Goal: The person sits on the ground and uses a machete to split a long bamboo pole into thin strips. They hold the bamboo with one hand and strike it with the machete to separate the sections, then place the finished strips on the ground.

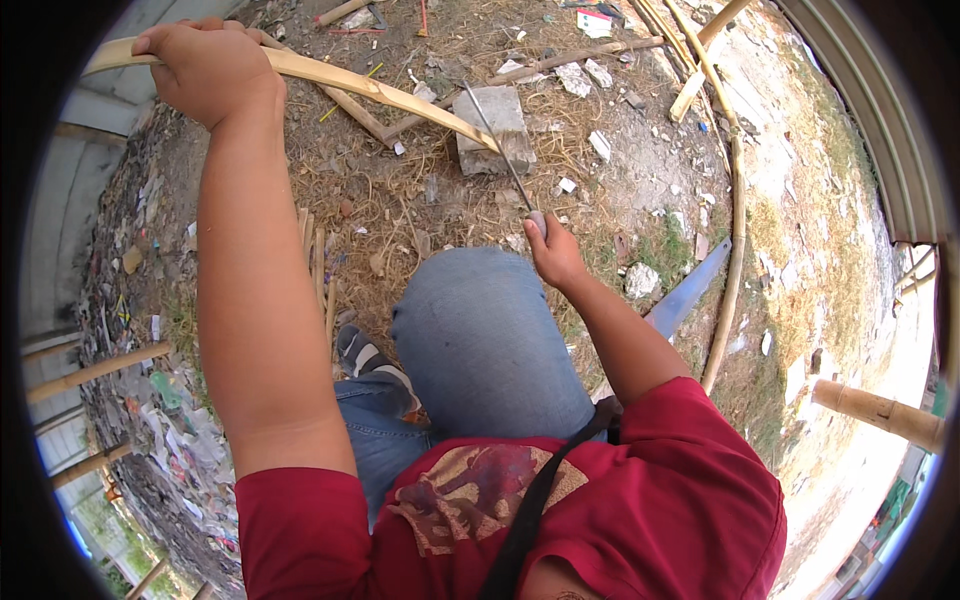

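At the upper left my left hand (215, 72) is closed round a long, pale split bamboo strip (375, 90). The strip slants down to the right, and its far end lies over a grey concrete block (512, 112) on the ground. My right hand (556, 256) grips the handle of a long, thin-bladed knife (512, 170). Its dark blade points up and left, crossing the strip near that end, above the block. Whether the edge is touching the strip or has cut into it, I cannot tell.
A handsaw (690, 290) lies to the right, beside a long bamboo pole (738, 200). More poles and sticks (345, 105) lie ahead, among straw, stones and litter. My bent knee (480, 330) is just below the right hand. Corrugated sheeting (860, 110) stands at the far right.
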### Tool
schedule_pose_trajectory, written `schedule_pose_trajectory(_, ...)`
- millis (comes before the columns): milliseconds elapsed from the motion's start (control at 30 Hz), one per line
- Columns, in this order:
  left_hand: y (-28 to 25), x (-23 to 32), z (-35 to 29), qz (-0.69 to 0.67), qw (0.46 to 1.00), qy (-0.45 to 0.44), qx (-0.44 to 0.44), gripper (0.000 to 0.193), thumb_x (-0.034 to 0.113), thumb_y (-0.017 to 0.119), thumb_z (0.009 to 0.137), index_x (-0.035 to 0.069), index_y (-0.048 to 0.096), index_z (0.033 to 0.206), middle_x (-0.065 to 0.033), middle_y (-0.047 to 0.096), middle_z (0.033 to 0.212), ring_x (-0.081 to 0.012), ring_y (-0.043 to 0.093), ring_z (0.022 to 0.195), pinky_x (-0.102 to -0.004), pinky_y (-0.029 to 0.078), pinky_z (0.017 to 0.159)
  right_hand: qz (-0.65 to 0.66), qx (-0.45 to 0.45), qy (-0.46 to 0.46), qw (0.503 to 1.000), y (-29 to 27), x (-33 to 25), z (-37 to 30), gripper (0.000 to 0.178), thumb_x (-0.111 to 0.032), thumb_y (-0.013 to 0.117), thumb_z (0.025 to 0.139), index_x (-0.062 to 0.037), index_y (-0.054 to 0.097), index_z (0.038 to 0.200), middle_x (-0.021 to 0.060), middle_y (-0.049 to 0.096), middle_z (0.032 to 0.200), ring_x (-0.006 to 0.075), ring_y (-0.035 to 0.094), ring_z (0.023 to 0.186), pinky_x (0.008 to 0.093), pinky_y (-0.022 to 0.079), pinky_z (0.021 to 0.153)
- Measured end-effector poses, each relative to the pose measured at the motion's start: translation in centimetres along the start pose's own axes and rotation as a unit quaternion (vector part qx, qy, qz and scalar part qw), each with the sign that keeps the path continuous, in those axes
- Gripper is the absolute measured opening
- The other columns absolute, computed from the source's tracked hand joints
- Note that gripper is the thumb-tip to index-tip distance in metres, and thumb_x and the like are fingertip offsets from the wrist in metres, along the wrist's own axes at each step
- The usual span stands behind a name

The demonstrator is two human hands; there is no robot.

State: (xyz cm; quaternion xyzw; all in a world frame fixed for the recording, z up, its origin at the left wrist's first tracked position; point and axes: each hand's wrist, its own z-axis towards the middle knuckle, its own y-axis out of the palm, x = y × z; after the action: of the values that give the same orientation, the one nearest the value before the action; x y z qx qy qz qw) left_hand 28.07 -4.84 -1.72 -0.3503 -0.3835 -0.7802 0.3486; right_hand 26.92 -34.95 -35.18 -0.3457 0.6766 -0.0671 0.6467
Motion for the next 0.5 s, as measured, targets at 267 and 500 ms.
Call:
schedule_pose_trajectory(267,-0.6,-0.6,0.9,-0.013,1.0,0.014,-0.008,0.043,0.046,0.027,0.108,0.008,0.036,0.09,-0.002,0.04,0.068,-0.0138,0.031,0.05,-0.0328,0.036,0.048,-0.02,-0.097,0.134,0.986,-1.3,0.2,0.9,0.052,-0.047,0.06,0.095,0.0029,0.063,0.108,0.0265,0.068,0.09,0.0418,0.067,0.083,0.0488,0.051,0.077)
schedule_pose_trajectory(500,-2.6,-1.1,1.3,0.031,0.998,0.015,0.044,0.046,0.047,0.025,0.108,0.006,0.037,0.091,-0.0038,0.044,0.07,-0.0166,0.039,0.053,-0.0347,0.042,0.052,0.025,0.008,0.018,1.0,-3.0,-5.6,-0.3,0.041,-0.033,0.071,0.088,0.0028,0.061,0.105,0.0267,0.069,0.092,0.0399,0.068,0.084,0.0461,0.052,0.075)
